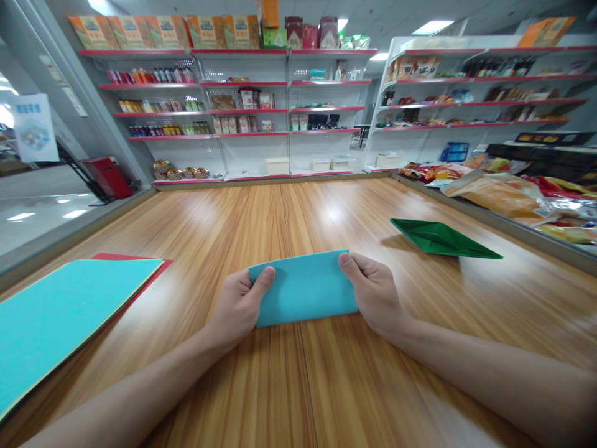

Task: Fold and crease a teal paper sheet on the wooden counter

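Between my two hands is a light-blue folded sheet of paper [305,289], a flat rectangle held a little above the wooden table. My left hand [240,302] pinches its left end, thumb on the near face and fingers behind. At the right end my right hand [373,292] grips it the same way, its thumb near the top corner. The fingers behind the paper are mostly hidden. Off to the right lies a green folded paper boat [445,239], long and pointed at both ends, touched by neither hand.
A stack of coloured paper sheets [69,317], light blue on top with red showing below, lies at the left. The wooden table [224,218] has a raised rim. Packaged snacks [499,193] sit beyond the right rim. Stocked shelves [247,112] stand behind, and a red box [108,177] at left.
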Action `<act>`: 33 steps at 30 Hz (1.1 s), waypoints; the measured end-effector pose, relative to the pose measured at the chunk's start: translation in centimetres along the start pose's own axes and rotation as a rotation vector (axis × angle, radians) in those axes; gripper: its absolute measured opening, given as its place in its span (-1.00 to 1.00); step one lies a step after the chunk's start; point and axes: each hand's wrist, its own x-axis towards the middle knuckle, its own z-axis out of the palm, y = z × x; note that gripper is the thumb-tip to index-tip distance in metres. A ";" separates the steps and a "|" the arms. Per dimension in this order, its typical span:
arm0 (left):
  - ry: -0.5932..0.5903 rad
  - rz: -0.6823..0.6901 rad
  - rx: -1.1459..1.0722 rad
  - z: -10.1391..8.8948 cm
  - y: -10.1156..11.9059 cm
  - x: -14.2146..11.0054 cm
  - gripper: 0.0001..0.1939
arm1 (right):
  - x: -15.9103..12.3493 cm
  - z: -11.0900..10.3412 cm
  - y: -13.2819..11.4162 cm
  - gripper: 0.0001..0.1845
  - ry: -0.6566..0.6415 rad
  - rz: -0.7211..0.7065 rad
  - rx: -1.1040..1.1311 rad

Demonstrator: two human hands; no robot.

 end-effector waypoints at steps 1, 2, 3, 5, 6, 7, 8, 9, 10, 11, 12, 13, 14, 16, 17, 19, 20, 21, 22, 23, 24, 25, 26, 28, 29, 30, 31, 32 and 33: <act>-0.001 0.002 0.007 0.0 0.0 0.0 -0.49 | 0.0 0.0 0.0 -0.48 0.001 0.002 0.000; -0.001 0.004 0.015 -0.1 0.0 0.0 -0.50 | 0.0 0.0 0.0 -0.47 0.002 0.001 -0.002; 0.002 0.006 0.022 -0.1 -0.1 0.0 -0.50 | 0.0 0.0 0.1 -0.47 0.004 -0.001 -0.004; 0.008 0.005 0.031 -0.2 -0.1 0.0 -0.49 | 0.0 0.0 0.1 -0.47 0.004 -0.004 -0.004; 0.008 0.003 0.031 -0.2 -0.1 -0.1 -0.49 | 0.0 0.0 0.2 -0.47 0.006 -0.005 -0.003; 0.007 0.001 0.029 -0.2 -0.1 -0.1 -0.49 | 0.0 0.0 0.2 -0.46 0.007 -0.007 -0.002; 0.005 0.000 0.027 -0.2 0.0 -0.1 -0.49 | 0.0 0.0 0.2 -0.46 0.007 -0.008 -0.003; 0.004 -0.001 0.025 -0.1 0.0 -0.1 -0.49 | 0.0 0.0 0.2 -0.46 0.008 -0.009 -0.004; 0.004 0.001 0.025 -0.1 0.1 -0.1 -0.48 | 0.0 0.0 0.2 -0.46 0.009 -0.012 -0.007; 0.005 0.002 0.026 -0.1 0.1 -0.1 -0.48 | 0.0 0.0 0.2 -0.46 0.011 -0.013 -0.009; 0.005 0.003 0.028 0.0 0.2 0.0 -0.48 | 0.0 0.0 0.2 -0.46 0.012 -0.013 -0.009; 0.005 0.003 0.029 0.0 0.2 0.0 -0.48 | 0.1 0.0 0.1 -0.46 0.015 -0.012 -0.009; 0.005 0.003 0.029 0.0 0.2 0.0 -0.48 | 0.1 0.0 0.1 -0.45 0.016 -0.012 -0.009; 0.004 0.001 0.025 0.0 0.1 0.0 -0.48 | 0.1 0.0 0.1 -0.45 0.020 -0.011 -0.011; 0.006 0.001 0.022 0.0 0.1 0.0 -0.48 | 0.1 0.1 0.1 -0.45 0.021 -0.012 -0.013; 0.012 0.003 0.017 0.0 0.1 0.0 -0.49 | 0.1 0.1 0.1 -0.45 0.019 -0.014 -0.011; 0.013 0.006 0.013 0.0 0.1 0.0 -0.49 | 0.1 0.1 0.1 -0.45 0.019 -0.016 -0.009; 0.014 0.009 0.008 0.0 0.0 -0.1 -0.50 | 0.1 0.1 0.1 -0.45 0.020 -0.020 -0.006; 0.014 0.014 -0.001 0.0 0.0 -0.1 -0.50 | 0.1 0.1 0.0 -0.46 0.020 -0.025 -0.004; 0.011 0.018 -0.012 0.0 0.0 -0.1 -0.51 | 0.0 0.1 0.0 -0.46 0.022 -0.030 -0.003; 0.007 0.021 -0.024 0.0 -0.1 -0.1 -0.52 | 0.0 0.1 0.0 -0.45 0.021 -0.032 -0.001; 0.000 0.022 -0.035 -0.1 -0.1 -0.1 -0.53 | 0.0 0.0 0.0 -0.45 0.015 -0.029 0.002; -0.013 0.024 -0.045 -0.2 0.0 -0.1 -0.53 | 0.0 0.0 -0.1 -0.45 0.003 -0.021 0.004; -0.064 0.030 -0.060 -0.6 0.1 0.0 -0.53 | 0.0 -0.1 -0.1 -0.45 -0.031 -0.002 0.007; -0.106 0.029 -0.061 -0.8 0.3 0.1 -0.54 | 0.0 -0.2 -0.1 -0.45 -0.054 0.003 0.007; -0.154 0.026 -0.056 -0.9 0.5 0.1 -0.56 | 0.0 -0.3 -0.2 -0.45 -0.079 0.005 0.007; -0.204 0.018 -0.047 -1.1 0.7 0.1 -0.59 | 0.0 -0.3 -0.2 -0.45 -0.104 0.006 0.007; -0.245 0.008 -0.035 -1.3 0.9 0.2 -0.61 | 0.1 -0.3 -0.1 -0.46 -0.124 0.006 0.006; -0.273 -0.001 -0.020 -1.4 1.1 0.2 -0.63 | 0.1 -0.3 -0.1 -0.46 -0.137 0.007 0.005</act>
